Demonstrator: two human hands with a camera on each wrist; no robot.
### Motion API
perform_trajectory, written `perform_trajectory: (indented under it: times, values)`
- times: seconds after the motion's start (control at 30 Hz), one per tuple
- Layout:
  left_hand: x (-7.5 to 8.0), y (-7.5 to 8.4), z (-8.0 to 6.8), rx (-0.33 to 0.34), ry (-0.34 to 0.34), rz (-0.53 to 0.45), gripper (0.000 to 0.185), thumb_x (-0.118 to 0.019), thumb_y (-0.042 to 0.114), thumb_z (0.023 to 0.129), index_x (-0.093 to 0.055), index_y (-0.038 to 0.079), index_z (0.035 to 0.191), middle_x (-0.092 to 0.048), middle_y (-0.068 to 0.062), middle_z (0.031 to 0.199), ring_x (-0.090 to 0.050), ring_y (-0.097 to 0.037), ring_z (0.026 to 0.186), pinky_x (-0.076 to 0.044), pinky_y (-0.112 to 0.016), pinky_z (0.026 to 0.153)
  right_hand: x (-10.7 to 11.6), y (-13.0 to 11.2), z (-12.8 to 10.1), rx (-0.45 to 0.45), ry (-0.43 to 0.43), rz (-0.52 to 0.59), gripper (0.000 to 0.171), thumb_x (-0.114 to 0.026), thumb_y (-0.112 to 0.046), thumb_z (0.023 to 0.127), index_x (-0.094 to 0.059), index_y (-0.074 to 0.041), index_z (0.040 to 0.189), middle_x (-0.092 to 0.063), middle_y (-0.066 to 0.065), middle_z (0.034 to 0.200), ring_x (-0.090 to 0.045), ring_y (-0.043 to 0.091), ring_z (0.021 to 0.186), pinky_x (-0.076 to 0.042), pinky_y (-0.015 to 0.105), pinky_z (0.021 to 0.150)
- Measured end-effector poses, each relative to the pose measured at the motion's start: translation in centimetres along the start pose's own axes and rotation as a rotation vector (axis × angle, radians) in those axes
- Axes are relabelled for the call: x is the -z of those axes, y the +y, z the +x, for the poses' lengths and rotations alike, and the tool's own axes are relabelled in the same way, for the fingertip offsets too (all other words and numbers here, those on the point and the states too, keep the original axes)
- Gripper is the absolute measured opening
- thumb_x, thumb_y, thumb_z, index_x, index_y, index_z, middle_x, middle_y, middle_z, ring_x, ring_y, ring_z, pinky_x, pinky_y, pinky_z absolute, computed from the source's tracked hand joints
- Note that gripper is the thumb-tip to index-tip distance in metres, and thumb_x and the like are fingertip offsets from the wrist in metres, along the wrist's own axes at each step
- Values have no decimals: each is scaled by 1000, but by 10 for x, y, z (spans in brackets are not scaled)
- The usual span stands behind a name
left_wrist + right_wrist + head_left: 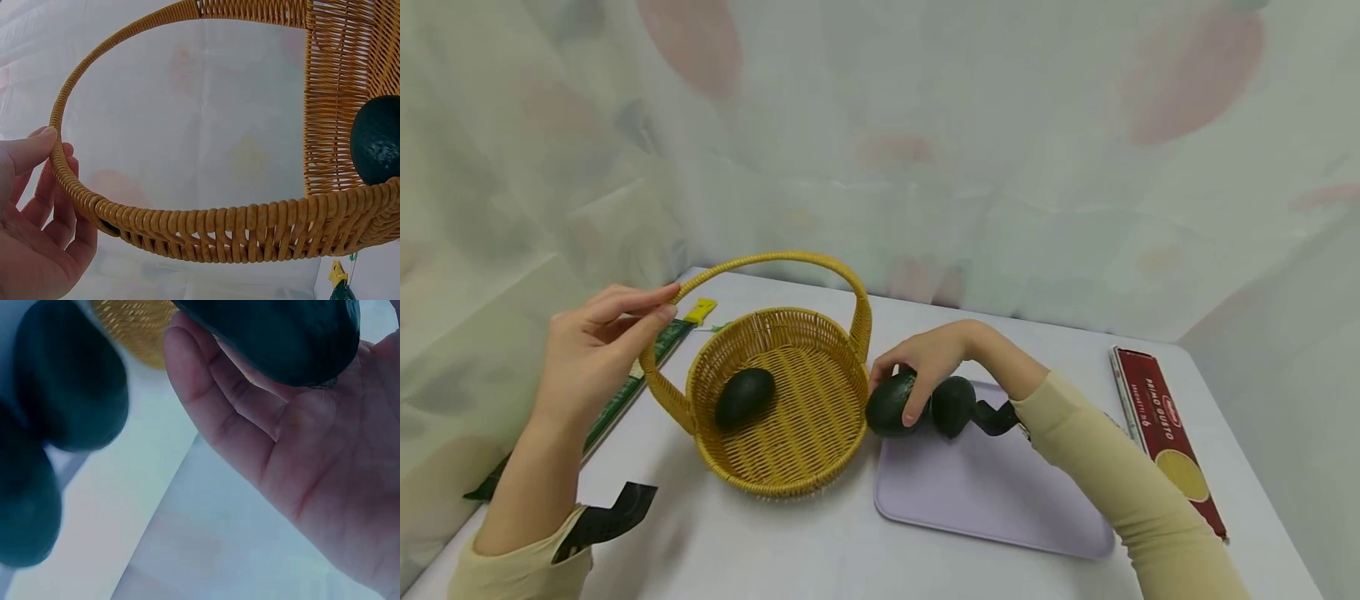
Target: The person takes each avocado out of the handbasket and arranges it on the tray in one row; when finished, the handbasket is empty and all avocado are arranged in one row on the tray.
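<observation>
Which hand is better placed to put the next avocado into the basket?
Right. The right hand already grips an avocado beside the basket; the left hand holds the handle.

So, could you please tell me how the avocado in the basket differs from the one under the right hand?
The avocado in the basket lies untouched on the woven floor of the basket; the avocado under the right hand sits outside it, at the edge of the lilac tray. The right hand grips the second one, while the left hand holds only the basket's handle. Both are dark green and alike in shape.
</observation>
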State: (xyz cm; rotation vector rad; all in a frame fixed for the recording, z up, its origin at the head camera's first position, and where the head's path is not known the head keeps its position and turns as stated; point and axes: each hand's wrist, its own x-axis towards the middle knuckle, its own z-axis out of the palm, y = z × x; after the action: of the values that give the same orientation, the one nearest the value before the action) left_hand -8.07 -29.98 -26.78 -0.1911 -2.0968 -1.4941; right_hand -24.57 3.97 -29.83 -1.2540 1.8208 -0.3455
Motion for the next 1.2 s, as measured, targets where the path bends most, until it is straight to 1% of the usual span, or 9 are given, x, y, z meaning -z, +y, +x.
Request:
perform_trajectory:
  times: [0.1, 0.23, 0.47, 0.57, 0.63, 0.77, 0.87, 1.07, 1.2]
  values:
    - [0, -1, 0, -3, 4, 23, 26, -67, -9, 87, -68, -10, 113, -69, -2, 100, -62, -12, 89, -51, -11, 75, -4, 10, -11, -25, 29, 18, 51, -80, -42, 76, -57, -33, 121, -57, -8, 118, -51, 15, 112, -44, 31, 95]
    - [-1, -1, 0, 3, 13, 38, 27, -67, -8, 87, -68, -9, 114, -69, -1, 101, -62, -12, 89, -51, -11, 75, -11, 24, -28, -33, 63, 73, 52, -80, -41, 77, -56, -32, 123, -56, -5, 120, -51, 16, 113, -45, 34, 95]
    - [-2, 1, -1, 19, 25, 15, 26, -67, -8, 87, -68, -10, 112, -70, -2, 100, -64, -11, 89, -51, -11, 74, -26, 44, -57, -68, 127, 146, 51, -80, -38, 78, -56, -30, 123, -59, -4, 118, -53, 17, 111, -45, 36, 93]
    - [-2, 0, -1, 19, 30, 59, 26, -67, -7, 87, -69, -9, 113, -70, -1, 100, -63, -11, 89, -51, -11, 74, -32, 53, -68, -82, 144, 170, 52, -80, -36, 79, -56, -28, 124, -60, -4, 116, -54, 17, 109, -45, 37, 93]
    - [-3, 0, -1, 21, 33, 70, 25, -67, -7, 87, -70, -8, 112, -70, -2, 102, -63, -11, 89, -50, -11, 74, -36, 58, -75, -86, 156, 185, 52, -79, -35, 79, -56, -26, 124, -60, -3, 117, -55, 17, 109, -45, 38, 93]
    - [-2, -1, -1, 33, 38, 46, 24, -68, -6, 87, -71, -6, 111, -70, -4, 105, -64, -10, 90, -50, -10, 75, -44, 68, -87, -93, 182, 219, 52, -79, -33, 79, -56, -24, 125, -59, -2, 118, -55, 18, 109, -44, 38, 94]
    - [-2, -2, -1, 40, 42, 4, 24, -69, -6, 86, -71, -6, 110, -69, -4, 105, -65, -10, 90, -50, -10, 76, -50, 75, -94, -104, 212, 236, 51, -80, -33, 79, -57, -26, 125, -58, -2, 120, -54, 18, 110, -44, 38, 95]
    - [-4, -3, -1, 24, 62, -14, 24, -68, -9, 86, -69, -11, 110, -70, -4, 101, -65, -11, 89, -51, -11, 77, -68, 86, -108, -137, 312, 279, 51, -80, -34, 79, -58, -29, 125, -55, -1, 122, -51, 21, 113, -43, 41, 94]
    - [-5, -2, -2, 27, 73, 0, 26, -68, -10, 86, -67, -13, 111, -70, -2, 98, -65, -10, 87, -51, -11, 77, -82, 93, -115, -157, 413, 324, 51, -79, -32, 81, -57, -28, 127, -55, -2, 125, -50, 23, 115, -42, 42, 95]
